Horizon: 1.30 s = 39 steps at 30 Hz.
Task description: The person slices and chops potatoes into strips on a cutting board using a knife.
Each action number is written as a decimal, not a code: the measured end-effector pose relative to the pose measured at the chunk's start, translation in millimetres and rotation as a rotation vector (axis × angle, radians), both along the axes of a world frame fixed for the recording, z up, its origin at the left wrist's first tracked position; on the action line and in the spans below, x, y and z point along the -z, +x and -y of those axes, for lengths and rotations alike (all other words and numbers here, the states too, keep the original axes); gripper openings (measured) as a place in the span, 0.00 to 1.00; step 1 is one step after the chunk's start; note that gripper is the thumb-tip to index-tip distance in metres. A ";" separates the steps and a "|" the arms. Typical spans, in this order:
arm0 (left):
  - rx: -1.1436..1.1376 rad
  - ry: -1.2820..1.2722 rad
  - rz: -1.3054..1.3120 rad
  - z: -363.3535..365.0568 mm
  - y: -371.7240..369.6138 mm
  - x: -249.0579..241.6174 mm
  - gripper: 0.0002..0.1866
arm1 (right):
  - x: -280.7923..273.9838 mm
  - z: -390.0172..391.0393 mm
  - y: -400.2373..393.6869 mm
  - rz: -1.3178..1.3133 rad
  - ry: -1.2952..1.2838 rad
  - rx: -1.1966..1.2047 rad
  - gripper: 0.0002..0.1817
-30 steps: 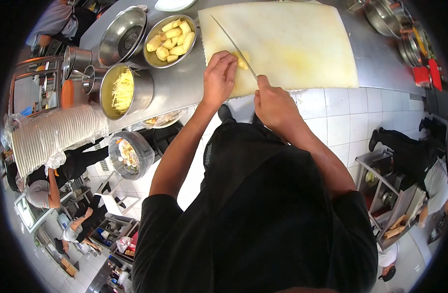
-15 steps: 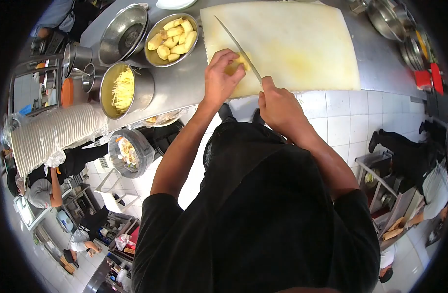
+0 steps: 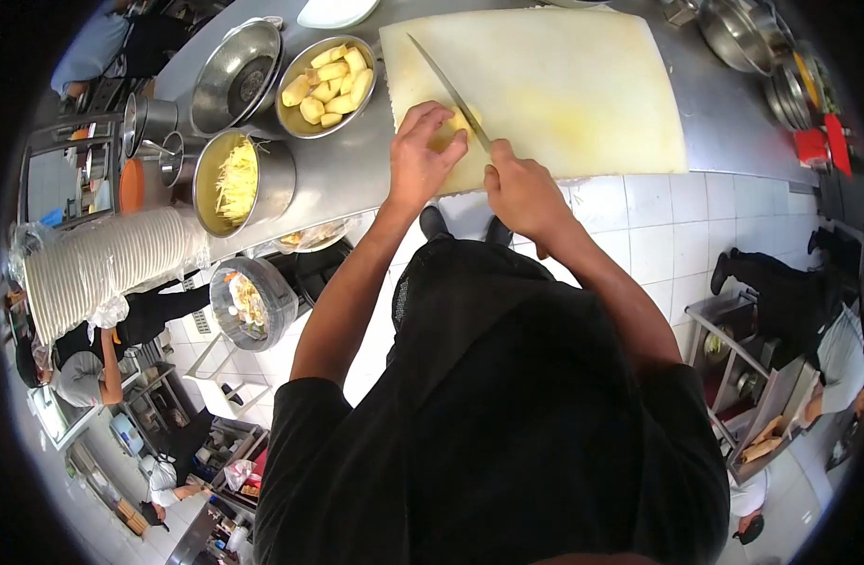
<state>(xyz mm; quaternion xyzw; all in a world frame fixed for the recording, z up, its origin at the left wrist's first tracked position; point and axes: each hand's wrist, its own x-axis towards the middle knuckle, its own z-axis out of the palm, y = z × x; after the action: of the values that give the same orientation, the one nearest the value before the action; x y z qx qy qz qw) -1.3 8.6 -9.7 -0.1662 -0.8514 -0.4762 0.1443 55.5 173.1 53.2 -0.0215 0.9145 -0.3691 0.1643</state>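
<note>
My right hand (image 3: 526, 191) is wrapped round the handle of a long kitchen knife (image 3: 443, 80). Its blade points to the far left, over the white cutting board (image 3: 601, 71). Beside the blade, my left hand (image 3: 420, 158) has its fingers curled over a yellow piece of potato (image 3: 462, 124) on the board, partly hidden by fingers and knife. Left of the board stands a metal bowl (image 3: 287, 115) of peeled whole potatoes (image 3: 330, 83). Nearer to me is a metal pot (image 3: 279, 184) with thin potato shreds (image 3: 236, 184) in it.
Left on the metal counter are a steel colander (image 3: 226, 71) and a plastic-wrapped stack of plates (image 3: 112, 264). Below the counter edge is a lined bin (image 3: 279, 299) with scraps. Metal bowls (image 3: 738, 38) stand at the far right. Other people (image 3: 93, 372) are in the kitchen on both sides.
My right hand and the knife have shifted slightly left, with the blade closer to my left fingers. My left hand stays over the potato piece.
</note>
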 end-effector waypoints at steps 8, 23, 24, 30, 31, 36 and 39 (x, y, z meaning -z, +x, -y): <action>-0.005 0.008 0.000 -1.4 2.8 -2.8 0.14 | -21.4 -3.4 17.4 -0.036 -0.016 0.009 0.11; -0.007 0.011 0.022 -1.1 2.8 -2.7 0.15 | -28.8 -4.2 18.5 -0.015 -0.005 0.012 0.12; -0.006 0.014 0.019 -1.1 2.8 -2.4 0.15 | -30.1 -4.5 18.9 -0.015 -0.011 0.014 0.12; -0.004 0.020 0.011 -1.7 2.2 -2.6 0.15 | -27.5 -5.5 19.4 -0.044 -0.033 0.016 0.11; -0.003 0.020 0.011 -1.6 2.3 -2.7 0.15 | -27.1 -5.1 19.6 -0.042 -0.038 0.015 0.11; -0.006 0.026 0.023 -1.6 2.9 -2.3 0.15 | -25.0 -3.1 20.5 -0.048 -0.036 0.014 0.10; -0.004 0.025 0.021 -2.0 2.6 -2.6 0.15 | -24.9 -3.0 20.3 -0.057 -0.027 0.009 0.10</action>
<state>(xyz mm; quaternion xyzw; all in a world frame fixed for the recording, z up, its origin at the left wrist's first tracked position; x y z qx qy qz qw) 1.3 10.6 -7.0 -0.1575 -0.8471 -0.4883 0.1384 75.8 176.1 78.1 -0.0302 0.9139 -0.3813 0.1361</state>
